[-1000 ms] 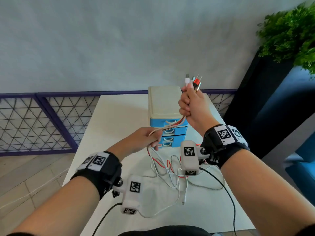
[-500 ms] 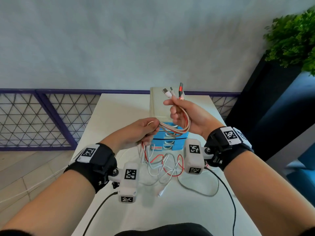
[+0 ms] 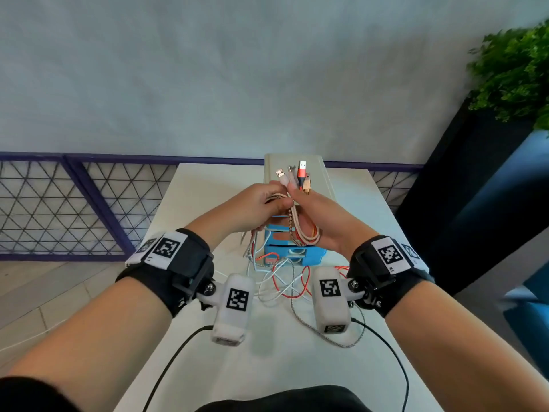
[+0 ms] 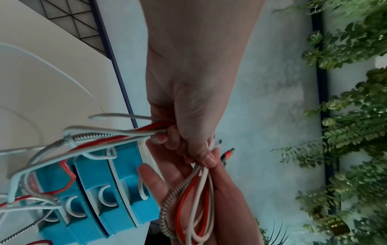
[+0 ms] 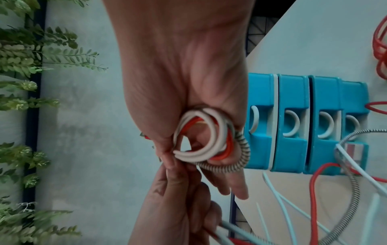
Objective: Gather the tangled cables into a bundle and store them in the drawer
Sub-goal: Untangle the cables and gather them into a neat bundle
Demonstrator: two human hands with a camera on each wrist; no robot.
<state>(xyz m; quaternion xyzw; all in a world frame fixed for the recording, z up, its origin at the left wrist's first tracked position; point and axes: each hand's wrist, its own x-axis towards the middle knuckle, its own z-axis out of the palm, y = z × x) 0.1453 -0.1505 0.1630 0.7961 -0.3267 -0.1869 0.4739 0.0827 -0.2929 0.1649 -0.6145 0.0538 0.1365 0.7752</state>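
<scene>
The right hand lay palm up, its thumb pinning the first loop of the tangled red, white and metal-braided cables against the palm, the plug ends sticking up just past the thumb. The left hand, touching it, had its fingers curled round the trailing strands, apparently feeding the next turn. Judging by this, the winding had only begun: one small coil sat in the right palm, while most of the cable length sprawled loose on the white tabletop below the hands. The small blue plastic drawer unit with white handles stood just beyond the fingers; its drawers looked shut, so opening one and stowing the bundle remained. How many cables there were, and where their far ends lay, was hard to tell; the wrist cameras covered part of the pile.
</scene>
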